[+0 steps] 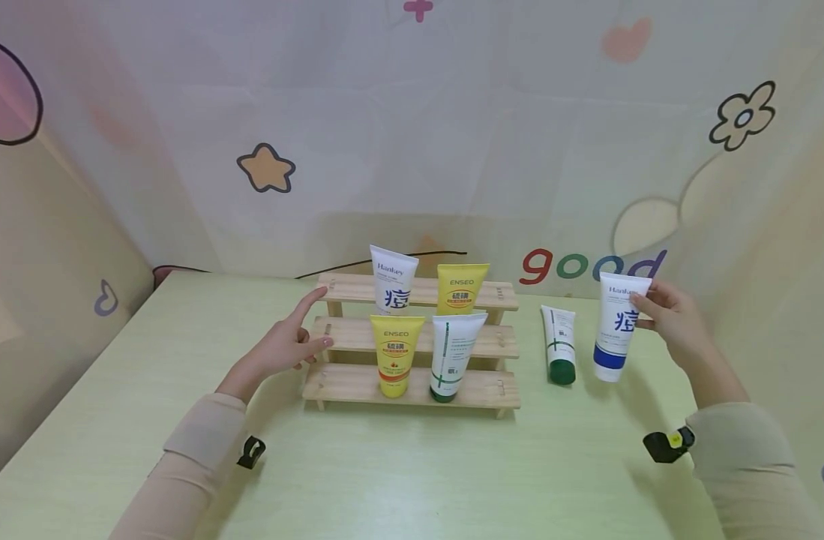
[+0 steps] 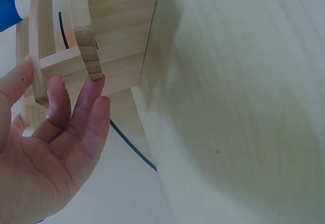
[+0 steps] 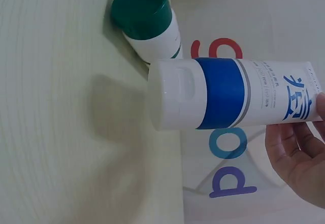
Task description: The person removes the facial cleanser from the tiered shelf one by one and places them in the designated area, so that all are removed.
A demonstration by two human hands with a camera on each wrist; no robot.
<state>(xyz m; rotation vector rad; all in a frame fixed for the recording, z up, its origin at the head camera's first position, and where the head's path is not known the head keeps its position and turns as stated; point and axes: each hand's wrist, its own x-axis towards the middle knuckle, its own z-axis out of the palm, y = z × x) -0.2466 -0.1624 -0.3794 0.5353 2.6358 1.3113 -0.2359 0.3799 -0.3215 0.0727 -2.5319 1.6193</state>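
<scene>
Evidently, the step in hand is holding a white plastic squeeze tube with a blue band and white cap point(image 1: 614, 334) above the pale, wood-grained table point(image 1: 371, 480). The right hand point(image 1: 672, 319) pinches it near its flat upper end, cap downward, by the table's far right corner. Between it and the rack, near the far edge, a white tube with a dark green cap point(image 1: 560, 341) stands on the table.

The left hand point(image 1: 285, 348) has its fingers apart, grips nothing, and touches the left end of a three-tier pale wooden rack point(image 1: 340, 381), seemingly to steady it. On the rack's front edge tier stand a yellow tube with red print point(image 1: 396, 356) and a white tube with green lettering point(image 1: 454, 356); behind, a white tube with blue lettering point(image 1: 393, 281) and a second yellow tube point(image 1: 461, 289) appear to stand on the middle tier, bases hidden.

The next move, I judge, calls for a firm pinch, a level cap and clearance from the green-capped neighbour.
</scene>
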